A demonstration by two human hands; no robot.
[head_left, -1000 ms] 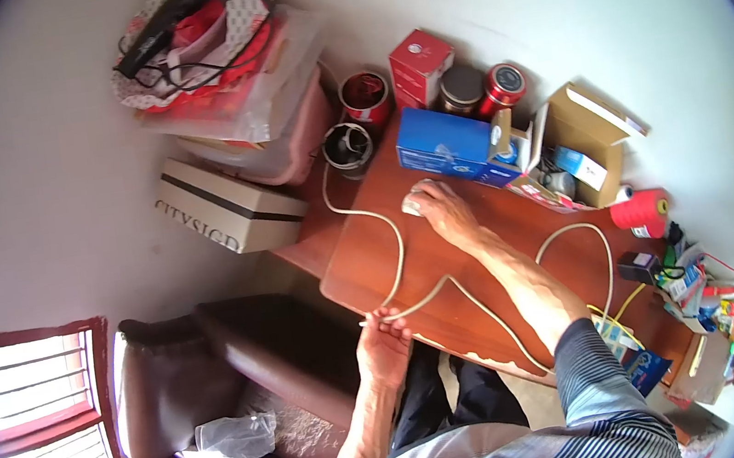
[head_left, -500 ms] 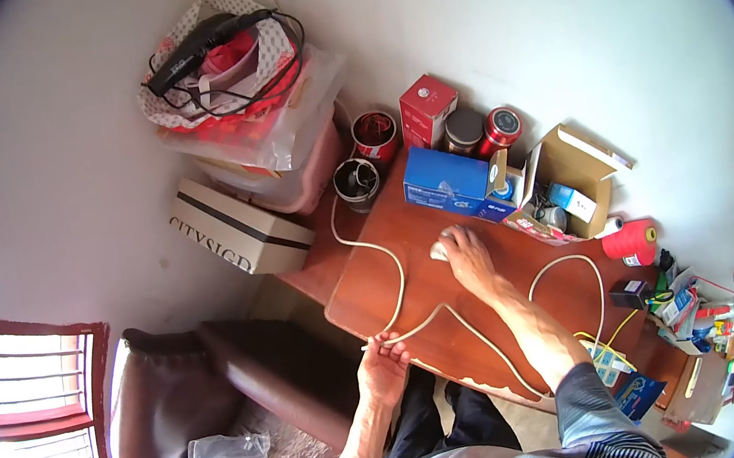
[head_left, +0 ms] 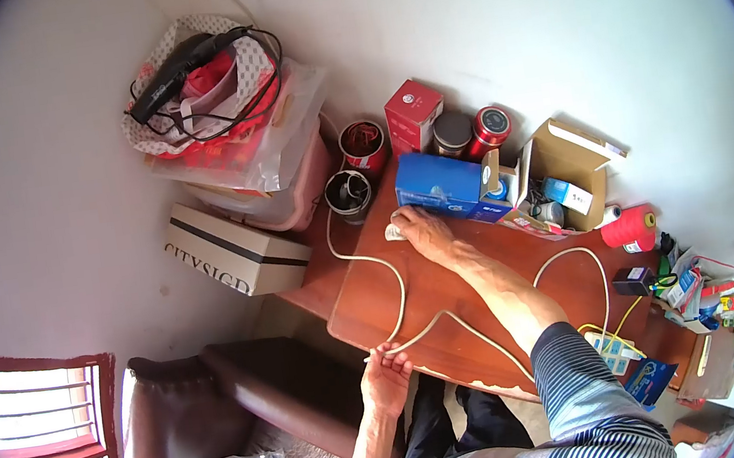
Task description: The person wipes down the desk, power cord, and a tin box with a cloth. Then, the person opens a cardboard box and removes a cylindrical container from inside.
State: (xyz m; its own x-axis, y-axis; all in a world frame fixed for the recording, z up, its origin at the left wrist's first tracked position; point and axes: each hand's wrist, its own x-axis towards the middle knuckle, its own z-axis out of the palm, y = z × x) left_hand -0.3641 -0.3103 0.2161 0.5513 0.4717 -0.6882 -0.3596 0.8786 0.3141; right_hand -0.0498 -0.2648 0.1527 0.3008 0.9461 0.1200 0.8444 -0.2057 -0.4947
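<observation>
My left hand [head_left: 387, 380] is closed on a pale cable [head_left: 401, 291] at the table's front left edge. From there the cable runs up to a dark can [head_left: 349, 196] and also right across the brown table [head_left: 366, 294]. My right hand [head_left: 424, 233] presses a small white cloth or wad [head_left: 394, 225] on the tabletop, just in front of the blue box [head_left: 440, 184]. Its fingers are curled around the wad.
Behind stand a red box [head_left: 414, 116], two lidded jars and an open carton [head_left: 568, 175]. Red thread spools [head_left: 631, 228] and a power strip [head_left: 613, 349] are at the right. A CITYSIGD box [head_left: 235, 251] and a brown armchair [head_left: 179, 420] lie left.
My right hand, with the white wad, first went right along the tabletop and has now moved back left, close to the blue box. My left hand keeps its hold on the cable.
</observation>
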